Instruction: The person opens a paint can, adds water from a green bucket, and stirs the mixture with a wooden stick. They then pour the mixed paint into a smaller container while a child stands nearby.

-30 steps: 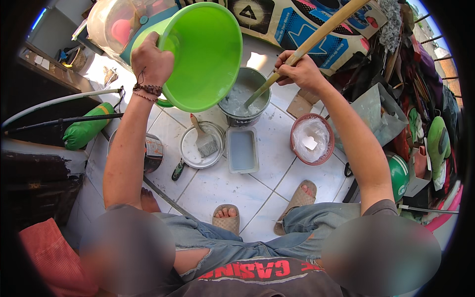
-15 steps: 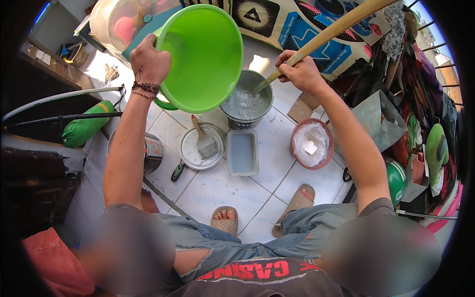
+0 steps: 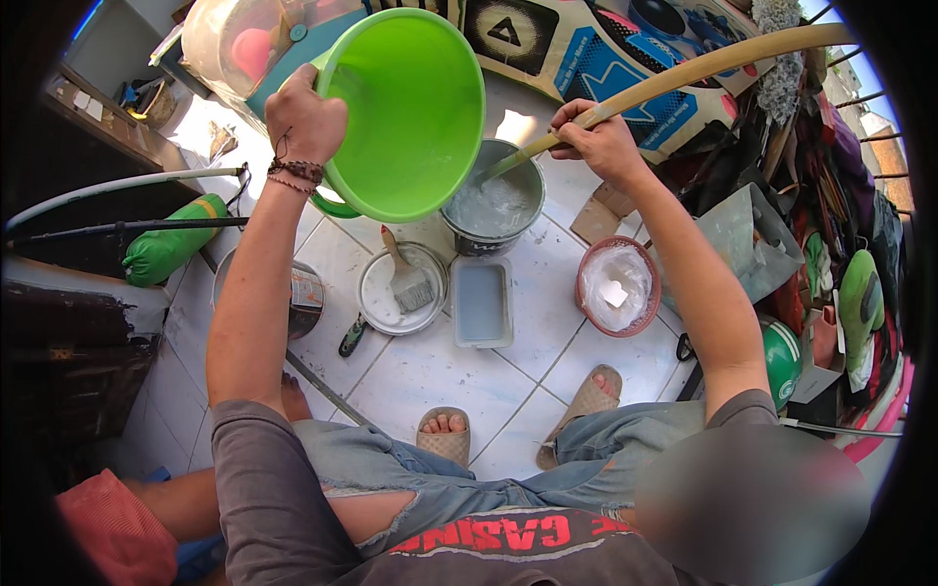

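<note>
My left hand point(image 3: 306, 115) is closed on the rim of a bright green plastic bucket point(image 3: 405, 127), which is tilted so that its inside faces me. My right hand point(image 3: 593, 137) grips a long wooden stick point(image 3: 674, 83). The stick's lower end dips into thin greyish liquid in a dark bucket point(image 3: 495, 239) that stands on the floor beside the green one. Just nearer to me are a shallow clear tub point(image 3: 482, 311) of grey liquid and a round white lid point(image 3: 381, 293) with a paintbrush point(image 3: 410, 288) lying on it.
A small pink basket point(image 3: 620, 327) lined with plastic stands at right. Another can point(image 3: 306, 301) is partly behind my left forearm. A person's bare leg and red cloth point(image 3: 117, 527) show at lower left. Printed boxes point(image 3: 518, 39) line the far side; clutter and a green helmet point(image 3: 782, 361) lie at right.
The stick has swung: its upper end is lower and farther right, its dipped end has shifted left in the dark bucket. My left hand and the green bucket have barely moved.
</note>
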A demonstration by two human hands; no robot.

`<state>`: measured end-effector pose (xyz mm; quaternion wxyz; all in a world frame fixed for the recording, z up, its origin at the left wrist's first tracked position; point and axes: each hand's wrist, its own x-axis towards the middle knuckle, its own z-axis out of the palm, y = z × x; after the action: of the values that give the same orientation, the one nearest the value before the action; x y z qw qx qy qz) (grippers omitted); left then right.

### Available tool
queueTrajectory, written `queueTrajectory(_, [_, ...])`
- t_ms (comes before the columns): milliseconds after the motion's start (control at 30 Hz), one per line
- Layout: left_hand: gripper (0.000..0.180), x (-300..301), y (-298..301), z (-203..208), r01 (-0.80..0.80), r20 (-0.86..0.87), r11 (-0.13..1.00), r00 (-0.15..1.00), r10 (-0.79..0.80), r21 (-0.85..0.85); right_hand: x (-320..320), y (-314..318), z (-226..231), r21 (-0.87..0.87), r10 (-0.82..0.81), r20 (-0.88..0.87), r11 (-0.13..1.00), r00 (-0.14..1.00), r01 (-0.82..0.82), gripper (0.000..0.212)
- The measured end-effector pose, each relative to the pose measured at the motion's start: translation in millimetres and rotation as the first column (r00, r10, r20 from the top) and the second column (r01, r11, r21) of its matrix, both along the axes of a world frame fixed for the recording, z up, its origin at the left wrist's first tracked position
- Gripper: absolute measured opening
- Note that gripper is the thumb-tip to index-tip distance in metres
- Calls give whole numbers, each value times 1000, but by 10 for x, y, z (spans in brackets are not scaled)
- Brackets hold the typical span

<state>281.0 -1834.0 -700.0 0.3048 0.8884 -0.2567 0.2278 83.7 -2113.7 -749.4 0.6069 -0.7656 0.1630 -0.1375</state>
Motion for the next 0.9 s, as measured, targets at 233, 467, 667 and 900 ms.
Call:
queueTrajectory(233, [21, -67, -37, 15, 26, 18, 999, 1000, -26, -22, -49, -88, 61, -164, -19, -34, 986, 999, 14, 16])
queueTrajectory(467, [25, -137, -98, 31, 22, -21, 1000, 1000, -22, 5, -114, -41, 83, -237, 7, -80, 971, 997, -25, 17])
queueTrajectory(667, [26, -164, -90, 41, 22, -8, 999, 1000, -22, 27, -102, 20, 112, -229, 36, -99, 972, 994, -58, 16])
queueTrajectory(900, [30, -218, -120, 53, -1, -13, 998, 1000, 1, 58, -66, 82, 168, -191, 82, -90, 977, 993, -98, 14])
